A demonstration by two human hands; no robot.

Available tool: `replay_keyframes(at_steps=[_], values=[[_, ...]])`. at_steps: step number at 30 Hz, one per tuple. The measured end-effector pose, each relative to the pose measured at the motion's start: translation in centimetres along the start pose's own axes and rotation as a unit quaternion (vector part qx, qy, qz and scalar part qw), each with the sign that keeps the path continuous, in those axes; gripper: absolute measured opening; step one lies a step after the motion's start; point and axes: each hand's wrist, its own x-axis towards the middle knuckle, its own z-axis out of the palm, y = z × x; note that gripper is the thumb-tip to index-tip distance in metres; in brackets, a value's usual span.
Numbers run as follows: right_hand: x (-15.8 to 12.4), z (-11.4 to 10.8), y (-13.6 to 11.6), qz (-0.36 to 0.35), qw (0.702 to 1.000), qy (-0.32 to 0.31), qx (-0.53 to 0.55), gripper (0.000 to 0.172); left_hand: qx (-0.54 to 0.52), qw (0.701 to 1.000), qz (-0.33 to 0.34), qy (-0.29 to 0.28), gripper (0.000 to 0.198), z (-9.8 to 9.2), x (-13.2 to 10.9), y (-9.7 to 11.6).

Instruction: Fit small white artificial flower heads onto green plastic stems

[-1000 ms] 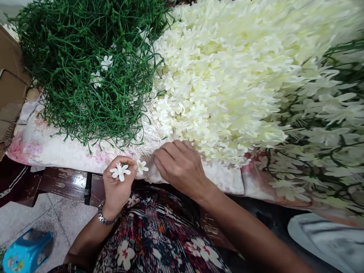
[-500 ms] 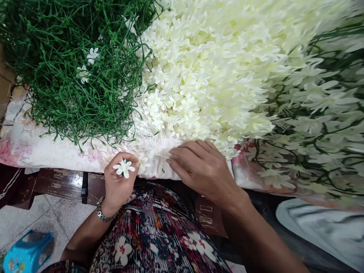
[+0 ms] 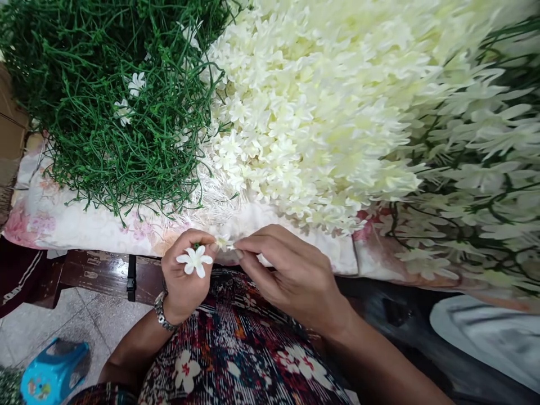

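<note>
My left hand (image 3: 188, 270) is closed round an artificial flower with a green stem, its white bloom (image 3: 194, 261) showing in front of the fingers. Between that thumb and forefinger a second, smaller pale flower (image 3: 222, 243) is pinched. From the right, my right hand (image 3: 291, 270) meets this small flower with thumb and forefinger pressed together. A thin white strand, perhaps a stamen, seems to be in the pinch, though the fingertips partly hide it. Behind both hands lie fine white stamen strands (image 3: 211, 205) on the flowered cloth (image 3: 105, 225).
Green plastic stems (image 3: 118, 124) are heaped at the left, with a few white blooms among them. A large pile of cream-white petals (image 3: 304, 124) fills the middle. Finished-looking flower sprays (image 3: 476, 185) lie at the right. A blue stool (image 3: 54, 371) stands on the tiled floor.
My right hand has moved left from beside the loose strands to the small flower at my left fingertips. My left hand has turned slightly, and its white bloom now hangs lower.
</note>
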Motion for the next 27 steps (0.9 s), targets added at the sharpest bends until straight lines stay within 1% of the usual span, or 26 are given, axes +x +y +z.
replay_keyframes(at_steps=[3, 5, 10, 14, 19, 21, 23, 25, 27], values=[[0.0, 1.0, -0.2, 0.009, 0.999, 0.024, -0.024, 0.009, 0.050, 0.995, 0.090, -0.007, 0.013, 0.0, -0.1, 0.3], [-0.1, 1.4, -0.2, 0.015, 0.999, 0.035, -0.038, 0.008, 0.062, 0.990, 0.128, -0.020, 0.016, -0.1, -0.1, 0.2], [-0.2, 1.6, -0.1, 0.022, 0.999, 0.033, -0.033, 0.010, 0.065, 0.977, 0.193, -0.059, 0.020, -0.1, -0.4, -0.7], [-0.4, 1.5, -0.1, 0.013, 0.999, 0.030, -0.037, 0.010, 0.084, 0.963, 0.241, -0.085, 0.019, -0.4, -0.6, -1.4], [-0.7, 1.6, 0.1, 0.013, 1.000, 0.027, -0.007, 0.009, 0.120, 0.941, 0.302, -0.093, 0.021, -0.7, -0.9, -2.0], [-0.8, 1.7, 0.2, 0.019, 0.999, 0.036, 0.021, 0.009, 0.117, 0.942, 0.301, -0.095, 0.021, -0.6, -1.0, -1.8], [-0.9, 1.8, 0.2, 0.027, 0.997, 0.049, 0.050, 0.009, 0.090, 0.951, 0.278, -0.098, 0.021, -0.5, -1.0, -1.4], [-1.1, 1.8, 0.3, 0.035, 0.994, 0.065, 0.075, 0.009, 0.047, 0.970, 0.213, -0.108, 0.020, -0.4, -1.0, -1.0], [-1.3, 1.9, 0.4, 0.044, 0.991, 0.081, 0.098, 0.010, 0.001, 0.987, 0.119, -0.112, 0.019, -0.3, -0.9, -0.6]])
